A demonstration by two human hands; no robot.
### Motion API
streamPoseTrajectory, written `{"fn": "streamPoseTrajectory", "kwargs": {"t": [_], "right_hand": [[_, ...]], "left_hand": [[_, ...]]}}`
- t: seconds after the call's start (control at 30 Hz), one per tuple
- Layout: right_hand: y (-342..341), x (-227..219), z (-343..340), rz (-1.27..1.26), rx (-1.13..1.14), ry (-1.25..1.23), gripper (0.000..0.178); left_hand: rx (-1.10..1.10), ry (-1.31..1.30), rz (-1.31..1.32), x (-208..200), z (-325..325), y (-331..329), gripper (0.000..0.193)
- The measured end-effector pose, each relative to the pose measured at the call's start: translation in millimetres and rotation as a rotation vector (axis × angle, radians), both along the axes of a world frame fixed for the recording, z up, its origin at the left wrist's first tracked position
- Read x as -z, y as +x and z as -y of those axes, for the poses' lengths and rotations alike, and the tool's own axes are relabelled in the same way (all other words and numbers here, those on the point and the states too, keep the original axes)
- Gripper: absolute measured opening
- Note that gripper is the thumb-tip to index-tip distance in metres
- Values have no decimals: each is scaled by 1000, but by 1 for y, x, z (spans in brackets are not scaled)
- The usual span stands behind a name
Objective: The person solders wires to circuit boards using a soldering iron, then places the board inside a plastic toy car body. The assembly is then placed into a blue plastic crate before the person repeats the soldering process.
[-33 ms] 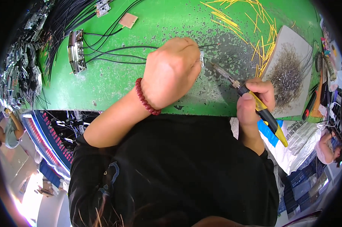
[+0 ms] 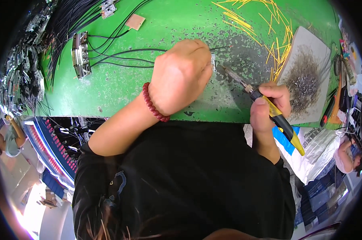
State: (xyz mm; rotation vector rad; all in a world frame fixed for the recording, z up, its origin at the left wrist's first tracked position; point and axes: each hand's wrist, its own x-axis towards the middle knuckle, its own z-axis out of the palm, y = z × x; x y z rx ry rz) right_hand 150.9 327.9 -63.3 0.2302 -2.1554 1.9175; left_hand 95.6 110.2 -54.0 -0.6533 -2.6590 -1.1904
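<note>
My left hand, with a red bead bracelet at the wrist, is closed, back upward, above the worktable. A small silvery board sticks out past its fingers, and black wires run in under the hand from the left. One wire end shows beyond the knuckles. The fingertips are hidden beneath the hand. My right hand grips a yellow-and-black soldering iron. Its tip points up and left, a short gap from the board. At the wires' left end stands a dark, metal-edged part.
Thin yellow sticks lie scattered at the far right, by a grey pad with dark residue. Metal parts are piled at left, near black wires. A copper-coloured square lies at the back. Other people are visible at both sides.
</note>
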Motion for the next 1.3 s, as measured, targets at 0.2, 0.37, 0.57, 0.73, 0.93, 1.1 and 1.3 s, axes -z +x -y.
{"fn": "streamPoseTrajectory", "kwargs": {"t": [0.2, 0.37, 0.57, 0.73, 0.93, 1.1, 1.3], "right_hand": [[-2, -4, 2, 40, -25, 4, 21], [-3, -5, 0, 56, -68, 23, 21], [-5, -5, 2, 71, -63, 41, 21], [-7, -6, 3, 75, -80, 67, 22], [2, -5, 3, 43, -22, -84, 23], [0, -2, -1, 11, -26, 50, 25], [-1, 5, 0, -176, 116, -126, 37]], "left_hand": [[23, -45, 92, -9, 2, -4, 9], [102, -171, 149, -18, 0, -11, 6], [100, -201, 143, -18, -2, -12, 6], [104, -194, 150, -18, -3, -13, 6], [101, -199, 151, -20, -2, -12, 5], [101, -195, 148, -18, -2, -12, 5], [124, -205, 143, -20, -4, -14, 5]]}}
